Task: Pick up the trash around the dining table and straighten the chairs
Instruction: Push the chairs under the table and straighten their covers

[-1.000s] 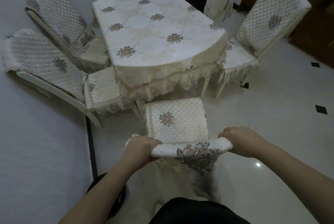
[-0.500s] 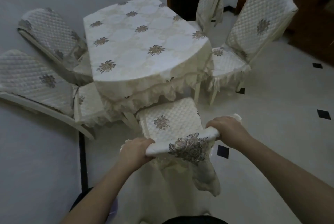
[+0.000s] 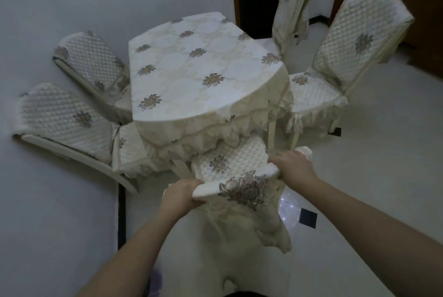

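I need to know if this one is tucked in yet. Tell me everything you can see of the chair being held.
The chair stands at the table's near end, its seat partly under the tablecloth fringe. A cream quilted cover clothes it, with a brown flower on the seat and a larger one on the backrest top. The cover's skirt hangs down the back toward the floor. The left hand and right hand grip the two ends of the top rail. Its legs are hidden.
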Available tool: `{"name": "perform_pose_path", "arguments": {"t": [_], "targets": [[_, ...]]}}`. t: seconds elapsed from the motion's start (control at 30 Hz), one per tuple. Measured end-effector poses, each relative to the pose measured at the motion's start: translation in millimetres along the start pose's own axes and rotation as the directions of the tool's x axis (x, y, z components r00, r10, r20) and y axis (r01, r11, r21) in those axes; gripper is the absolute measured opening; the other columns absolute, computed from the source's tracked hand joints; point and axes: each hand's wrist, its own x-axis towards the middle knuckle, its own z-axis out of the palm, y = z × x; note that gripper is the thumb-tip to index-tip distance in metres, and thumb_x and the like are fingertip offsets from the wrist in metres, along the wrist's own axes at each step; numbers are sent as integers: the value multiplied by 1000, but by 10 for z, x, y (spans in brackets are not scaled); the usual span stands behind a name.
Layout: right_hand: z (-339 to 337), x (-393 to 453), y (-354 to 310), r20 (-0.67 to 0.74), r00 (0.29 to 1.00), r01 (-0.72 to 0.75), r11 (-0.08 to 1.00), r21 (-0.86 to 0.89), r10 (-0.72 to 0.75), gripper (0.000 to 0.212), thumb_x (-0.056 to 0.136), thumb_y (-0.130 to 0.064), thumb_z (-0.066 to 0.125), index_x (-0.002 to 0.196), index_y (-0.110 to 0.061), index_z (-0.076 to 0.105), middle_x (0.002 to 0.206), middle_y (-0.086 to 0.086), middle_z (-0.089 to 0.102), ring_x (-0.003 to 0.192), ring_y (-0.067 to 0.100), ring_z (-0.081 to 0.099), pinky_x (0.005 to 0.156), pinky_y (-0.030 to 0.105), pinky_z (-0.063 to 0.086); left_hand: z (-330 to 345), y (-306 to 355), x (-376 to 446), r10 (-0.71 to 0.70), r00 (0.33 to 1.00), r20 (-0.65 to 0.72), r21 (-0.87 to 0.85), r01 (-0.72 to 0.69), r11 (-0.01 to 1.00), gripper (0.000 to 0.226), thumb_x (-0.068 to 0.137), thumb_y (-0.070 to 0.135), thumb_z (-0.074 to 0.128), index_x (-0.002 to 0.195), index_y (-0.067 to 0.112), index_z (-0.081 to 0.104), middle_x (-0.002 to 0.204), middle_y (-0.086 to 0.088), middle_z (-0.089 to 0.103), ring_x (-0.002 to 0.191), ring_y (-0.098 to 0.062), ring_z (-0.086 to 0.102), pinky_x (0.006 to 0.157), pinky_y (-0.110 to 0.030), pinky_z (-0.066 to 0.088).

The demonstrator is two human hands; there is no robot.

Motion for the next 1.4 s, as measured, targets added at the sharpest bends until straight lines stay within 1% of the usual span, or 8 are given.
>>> {"name": "perform_pose_path", "arguments": {"t": [0.1, 0.27, 0.4, 0.53, 0.7, 0.9, 1.23, 1.4], "targets": [[-1, 126, 25, 50, 999, -1, 1000, -21, 2, 45, 72, -11, 71, 113, -27, 62, 110, -2, 64, 102, 23, 58, 89, 34, 36, -6, 33, 73, -30, 999, 23, 17, 29, 999, 35, 74, 41, 76, 106, 28, 66, 103, 4, 67, 99, -19, 60, 65, -29, 32], [-76, 302, 146, 79, 996, -32, 996, -84, 38, 43, 75, -12, 68, 114, -27, 60, 109, -2, 62, 103, 21, 57, 86, 32, 33, 24, 90, 264, -51, 997, 62, 24, 50, 998, 32, 74, 44, 73, 103, 32, 65, 99, 8, 67, 96, -15, 60, 63, -28, 34], [-23, 374, 197, 91, 992, -77, 992, -104, 86, 33, 77, -13, 65, 107, -26, 62, 104, -1, 63, 100, 21, 58, 77, 29, 28, 156, 77, 371, -59, 995, 81, 12, 58, 998, 35, 73, 47, 73, 106, 35, 65, 99, 8, 66, 96, -16, 60, 67, -30, 42], [38, 509, 188, 89, 993, -70, 988, -135, 83, 30, 77, -12, 64, 105, -21, 63, 105, 3, 64, 101, 25, 60, 78, 31, 36, 180, -21, 507, -95, 990, 105, 6, 95, 995, 36, 74, 45, 74, 106, 32, 65, 102, 5, 65, 98, -20, 61, 76, -36, 50], [73, 696, 281, 51, 995, -81, 991, -111, 87, 27, 81, -15, 59, 105, -25, 65, 101, 2, 65, 100, 24, 59, 84, 33, 36, 211, -14, 664, -98, 991, 94, 14, 97, 995, 34, 75, 40, 73, 105, 26, 66, 101, 1, 66, 97, -22, 61, 75, -34, 48], [11, 789, 476, 33, 995, -93, 990, -107, 97, 26, 81, -11, 59, 104, -21, 67, 98, 8, 65, 99, 28, 57, 81, 35, 36, 254, 94, 828, -75, 988, 137, -22, 78, 997, 37, 73, 45, 71, 107, 34, 63, 100, 6, 69, 95, -21, 63, 77, -39, 51], [8, 734, 364, 51, 989, -133, 984, -117, 140, 25, 79, -6, 58, 101, -17, 65, 98, 7, 63, 100, 26, 54, 85, 35, 37, 227, 52, 780, -55, 988, 143, -35, 61, 998, 41, 76, 39, 75, 114, 31, 64, 106, 2, 68, 99, -22, 62, 78, -34, 47], [134, 598, 279, 28, 984, -173, 978, -115, 177, 25, 80, -5, 57, 99, -21, 61, 98, 4, 60, 101, 24, 51, 88, 37, 35, 227, -95, 763, -46, 991, 126, -43, 52, 998, 43, 72, 42, 78, 111, 29, 67, 105, 2, 68, 99, -20, 63, 81, -36, 49]]}}
